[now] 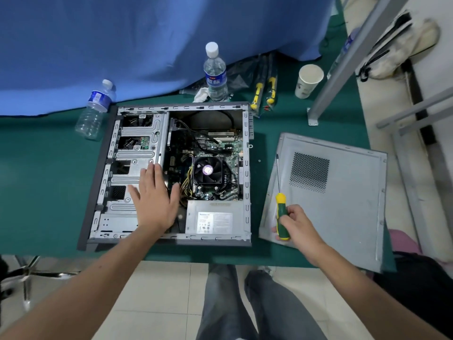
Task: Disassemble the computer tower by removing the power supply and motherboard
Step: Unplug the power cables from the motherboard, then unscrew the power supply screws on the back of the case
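perforated grey steel side panel (343, 192)

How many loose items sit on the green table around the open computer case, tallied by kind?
Water bottles: 2, one upright, one lying on its side
Paper cup: 1
Packaged screwdrivers: 2
Screwdriver gripped by the right hand: 1
Case side panel: 1
Crumpled tissue: 1
Total: 8

Bright, even, soft-shadowed light; wide-angle bending at edges, slight blur.
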`<action>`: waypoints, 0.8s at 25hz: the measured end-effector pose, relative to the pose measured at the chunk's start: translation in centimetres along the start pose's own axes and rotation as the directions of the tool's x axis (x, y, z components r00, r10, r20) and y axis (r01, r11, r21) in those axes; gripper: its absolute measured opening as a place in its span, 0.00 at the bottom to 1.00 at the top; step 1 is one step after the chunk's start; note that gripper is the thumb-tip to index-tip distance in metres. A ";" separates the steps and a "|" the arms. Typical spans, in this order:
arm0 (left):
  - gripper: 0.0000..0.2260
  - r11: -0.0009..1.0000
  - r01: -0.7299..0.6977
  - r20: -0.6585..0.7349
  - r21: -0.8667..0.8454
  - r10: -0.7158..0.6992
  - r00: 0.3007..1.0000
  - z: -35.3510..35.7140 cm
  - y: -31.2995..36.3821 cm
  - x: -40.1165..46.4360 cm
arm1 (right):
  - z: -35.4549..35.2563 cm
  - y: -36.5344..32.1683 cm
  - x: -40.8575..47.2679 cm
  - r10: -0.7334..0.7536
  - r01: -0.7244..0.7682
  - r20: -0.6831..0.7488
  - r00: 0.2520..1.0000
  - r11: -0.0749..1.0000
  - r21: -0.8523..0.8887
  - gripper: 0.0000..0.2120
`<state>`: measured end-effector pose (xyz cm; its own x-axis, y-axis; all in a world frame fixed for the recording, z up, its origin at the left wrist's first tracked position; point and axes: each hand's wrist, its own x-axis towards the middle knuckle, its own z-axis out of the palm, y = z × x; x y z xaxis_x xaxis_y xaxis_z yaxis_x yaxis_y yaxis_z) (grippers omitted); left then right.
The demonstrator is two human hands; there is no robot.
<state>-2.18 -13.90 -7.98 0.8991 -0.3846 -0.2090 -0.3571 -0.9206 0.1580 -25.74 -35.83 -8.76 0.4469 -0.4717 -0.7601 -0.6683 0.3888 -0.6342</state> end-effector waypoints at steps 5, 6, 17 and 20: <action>0.28 0.950 0.140 0.040 -0.280 -0.134 0.990 1.3 7.7 -6.4 | -2.9 -0.6 -2.3 -0.062 -0.038 0.194 0.979 0.881 0.471 0.18; 0.27 0.947 0.165 0.080 -0.275 -0.148 0.986 1.6 8.8 -7.0 | -3.4 -0.7 -2.5 -0.076 -0.055 0.229 0.970 0.856 0.515 0.18; 0.20 0.981 0.179 -0.043 -0.072 -0.182 0.982 3.6 10.2 -7.4 | -8.9 0.6 -0.5 -0.132 0.024 0.271 0.954 0.930 0.368 0.15; 0.22 0.984 0.162 -0.021 -0.071 -0.164 0.986 3.6 10.2 -7.6 | -9.8 0.3 0.4 -0.114 0.025 0.291 0.950 0.956 0.293 0.17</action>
<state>-13.56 -20.56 -8.23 0.9506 -0.2269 -0.2119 -0.1877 -0.9637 0.1897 -31.57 -43.69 -7.89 0.6736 -0.2621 -0.6910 -0.4533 0.5920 -0.6664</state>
